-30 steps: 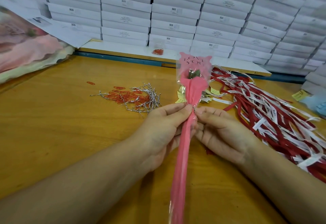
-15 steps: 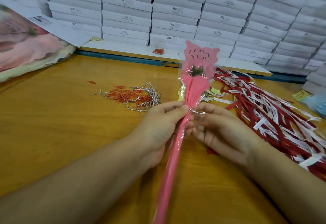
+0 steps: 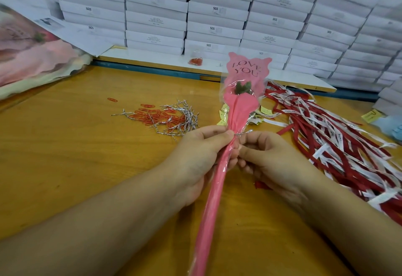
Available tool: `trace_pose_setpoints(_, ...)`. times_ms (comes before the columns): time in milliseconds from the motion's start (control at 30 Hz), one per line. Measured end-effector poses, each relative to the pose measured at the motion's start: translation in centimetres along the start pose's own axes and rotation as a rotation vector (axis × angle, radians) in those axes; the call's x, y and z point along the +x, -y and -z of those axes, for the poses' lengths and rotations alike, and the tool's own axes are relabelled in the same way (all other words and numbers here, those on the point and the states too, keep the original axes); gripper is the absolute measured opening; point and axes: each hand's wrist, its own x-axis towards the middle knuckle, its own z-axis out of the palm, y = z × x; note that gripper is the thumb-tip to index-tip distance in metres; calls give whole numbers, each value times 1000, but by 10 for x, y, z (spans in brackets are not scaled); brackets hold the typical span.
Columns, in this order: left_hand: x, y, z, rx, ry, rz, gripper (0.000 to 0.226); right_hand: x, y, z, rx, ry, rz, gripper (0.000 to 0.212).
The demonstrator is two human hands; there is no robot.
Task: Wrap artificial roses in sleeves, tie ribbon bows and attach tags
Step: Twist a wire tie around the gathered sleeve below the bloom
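Note:
A rose in a pink "LOVE YOU" sleeve (image 3: 241,106) stands tilted above the wooden table, its long pink stem part running down toward me. My left hand (image 3: 202,158) pinches the sleeve at its gathered neck. My right hand (image 3: 267,156) is curled against the same spot from the right. A silver twist tie (image 3: 244,132) sticks out rightward from the neck, just above my right fingers. Only the rose's green leaves show through the clear film.
A heap of silver twist ties and red paper clips (image 3: 165,117) lies left of centre. Red and white ribbons (image 3: 339,138) spread at the right, with yellow tags (image 3: 224,117) behind the sleeve. White boxes (image 3: 217,12) are stacked along the back. Pink sleeves (image 3: 32,58) are piled far left.
The sleeved rose has tipped upright and slightly right, showing its "LOVE YOU" print. A silver twist tie now juts out at the neck. Both hands stay at the neck.

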Motion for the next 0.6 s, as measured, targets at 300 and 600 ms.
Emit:
trace_pose_setpoints(300, 1, 1, 0, 56, -14, -43, 17, 1, 1, 0, 477, 81, -26, 29)
trace_pose_setpoints(600, 1, 0, -2, -8, 18, -8, 19, 1, -5, -2, 557, 106, 24, 9)
